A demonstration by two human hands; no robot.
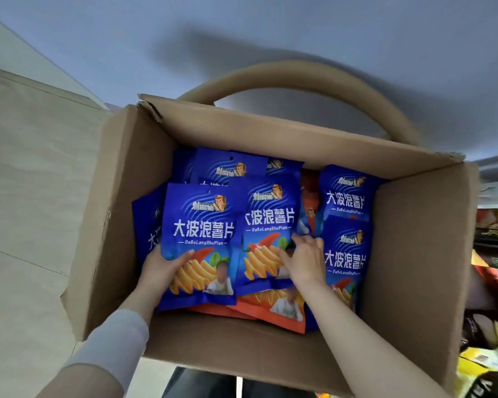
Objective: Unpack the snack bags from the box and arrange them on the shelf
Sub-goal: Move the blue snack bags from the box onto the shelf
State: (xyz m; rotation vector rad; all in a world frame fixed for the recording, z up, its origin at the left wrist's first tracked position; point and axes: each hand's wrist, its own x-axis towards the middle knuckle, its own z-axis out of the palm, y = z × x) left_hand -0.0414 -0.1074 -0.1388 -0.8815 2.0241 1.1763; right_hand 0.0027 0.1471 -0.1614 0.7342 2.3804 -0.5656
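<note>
Box point(270, 130): seven blue bags point(347, 196) visible, three orange bags point(273, 311). Left hand point(161, 268) grips the 8 o'clock bag point(202, 231); right hand point(305, 259) pinches the centre bag point(270, 219).

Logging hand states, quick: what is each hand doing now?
Left hand: grips the front-left blue plastic snack bag by its left edge.
Right hand: pinches the middle blue plastic snack bag at its right edge.

Matt brown corrugated cardboard box point(133, 196); glossy blue plastic-film snack bags point(202, 225); smooth pale tiled floor point(26, 196).
</note>
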